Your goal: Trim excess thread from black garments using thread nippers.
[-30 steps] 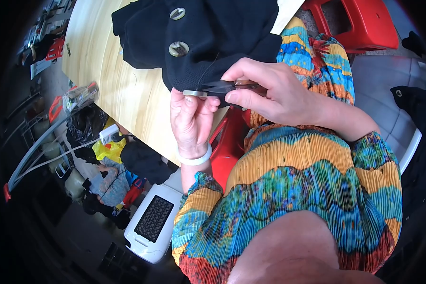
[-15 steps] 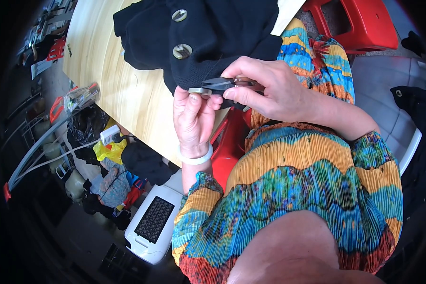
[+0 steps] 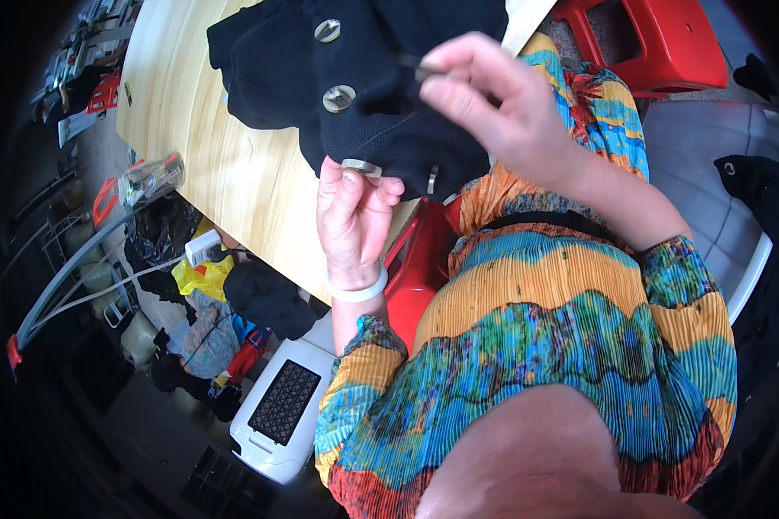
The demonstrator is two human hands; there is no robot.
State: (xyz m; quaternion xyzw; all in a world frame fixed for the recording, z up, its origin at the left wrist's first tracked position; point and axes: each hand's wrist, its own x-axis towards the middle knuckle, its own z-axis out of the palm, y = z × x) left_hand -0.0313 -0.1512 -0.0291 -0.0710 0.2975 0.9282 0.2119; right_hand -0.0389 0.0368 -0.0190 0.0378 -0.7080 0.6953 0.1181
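A black knitted garment (image 3: 268,60) with large pale-rimmed buttons lies over the table's edge. My left hand (image 3: 353,216), with a white bangle on the wrist, pinches one button (image 3: 362,167) at the garment's near edge; that button stands tilted, edge toward me. Two more buttons lie flat farther up, the nearer one (image 3: 338,98) showing a dark centre. Another button (image 3: 432,179) hangs edge-on at the right. Raised above the cloth, my right hand (image 3: 493,104) is closed around small dark thread snips (image 3: 421,69), smeared by motion and mostly hidden by the fingers.
The light wooden table (image 3: 190,156) reaches away to the left. A red stool (image 3: 666,52) stands at the far right, beside a grey-white seat (image 3: 701,173). Lower left are a white lidded bin (image 3: 277,406), a yellow bag (image 3: 201,275) and piled cloths.
My right hand has lifted the snips away from the pinched button, up and to the right. Their blades pointed at the button before. My left hand keeps its pinch almost unmoved.
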